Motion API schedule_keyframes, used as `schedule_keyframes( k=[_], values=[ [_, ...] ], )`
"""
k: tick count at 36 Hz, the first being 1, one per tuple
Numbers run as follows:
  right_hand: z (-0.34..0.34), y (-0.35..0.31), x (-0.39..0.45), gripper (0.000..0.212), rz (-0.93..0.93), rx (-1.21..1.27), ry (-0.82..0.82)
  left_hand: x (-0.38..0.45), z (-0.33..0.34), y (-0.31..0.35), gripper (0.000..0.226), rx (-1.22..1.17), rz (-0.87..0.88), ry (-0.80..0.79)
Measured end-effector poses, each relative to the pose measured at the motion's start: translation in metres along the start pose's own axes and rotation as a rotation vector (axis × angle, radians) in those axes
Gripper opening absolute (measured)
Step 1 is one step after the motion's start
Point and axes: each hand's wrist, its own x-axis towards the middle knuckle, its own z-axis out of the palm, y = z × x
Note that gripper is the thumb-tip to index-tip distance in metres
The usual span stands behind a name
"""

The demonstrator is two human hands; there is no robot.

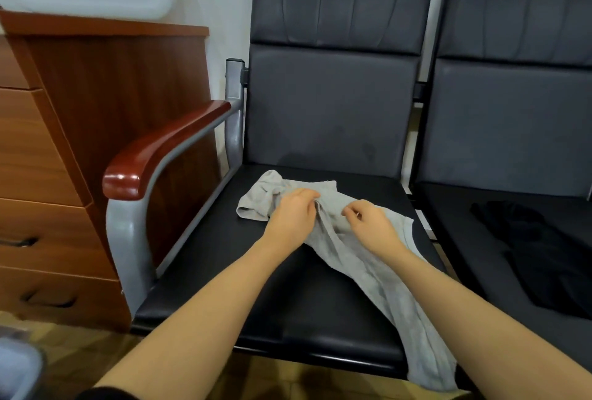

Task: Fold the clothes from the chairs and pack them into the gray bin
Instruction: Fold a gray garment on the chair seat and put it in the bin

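A light gray garment [358,258] lies crumpled on the black seat of the left chair [250,271], with one end hanging over the front edge. My left hand [293,217] pinches a fold of the gray garment near its far end. My right hand [373,223] pinches the fabric just to the right, fingers curled. A black garment [538,252] lies on the seat of the right chair [512,111]. A corner of the gray bin [17,370] shows at the bottom left on the floor.
A wooden drawer cabinet [80,143] stands left of the chairs. The left chair has a red-brown armrest [160,149] on a gray metal frame. A white wall is behind the chairs.
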Motion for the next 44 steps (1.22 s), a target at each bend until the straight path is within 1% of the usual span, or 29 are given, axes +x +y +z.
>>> schedule_keyframes(
  k=[3, 7, 9, 14, 17, 20, 25, 29, 33, 37, 40, 42, 44],
  values=[
    [-0.013, 0.033, 0.0, 0.024, 0.074, -0.149, 0.036, 0.007, 0.019, 0.015, 0.031, -0.027, 0.008, -0.053],
    [-0.029, 0.071, 0.001, 0.034, 0.145, -0.375, 0.026, 0.017, 0.047, 0.029, 0.031, 0.014, 0.003, -0.106],
    [-0.034, 0.088, 0.003, 0.039, 0.19, -0.428, 0.022, 0.022, 0.063, 0.034, 0.029, 0.05, -0.016, -0.136],
    [-0.034, 0.111, 0.01, 0.04, 0.217, -0.403, -0.052, 0.028, 0.093, 0.042, 0.02, 0.147, -0.013, -0.273],
    [-0.032, 0.119, 0.013, 0.035, 0.147, -0.383, -0.03, 0.027, 0.106, 0.044, 0.019, 0.233, -0.015, -0.364],
    [-0.03, 0.123, 0.017, 0.028, 0.131, -0.293, -0.003, 0.026, 0.114, 0.043, 0.018, 0.385, 0.017, -0.402],
    [-0.032, 0.123, 0.014, 0.025, 0.063, -0.176, -0.031, 0.028, 0.107, 0.026, 0.02, 0.531, 0.051, -0.391],
    [-0.03, 0.114, 0.01, 0.033, 0.013, -0.098, -0.086, 0.03, 0.09, 0.007, 0.022, 0.514, -0.002, -0.41],
    [-0.022, 0.102, 0.01, 0.043, -0.081, -0.127, -0.157, 0.026, 0.075, -0.006, 0.021, 0.491, -0.008, -0.419],
    [-0.019, 0.091, 0.012, 0.031, -0.133, -0.167, -0.17, 0.023, 0.067, -0.011, 0.02, 0.519, -0.011, -0.417],
    [-0.022, 0.082, 0.012, 0.027, -0.193, -0.297, -0.185, 0.021, 0.061, -0.011, 0.018, 0.523, -0.014, -0.418],
    [-0.026, 0.076, 0.011, 0.026, -0.238, -0.384, -0.158, 0.021, 0.055, -0.011, 0.016, 0.55, 0.008, -0.38],
    [-0.029, 0.072, 0.01, 0.029, -0.256, -0.421, -0.117, 0.021, 0.047, -0.009, 0.011, 0.594, 0.033, -0.299]
  ],
)
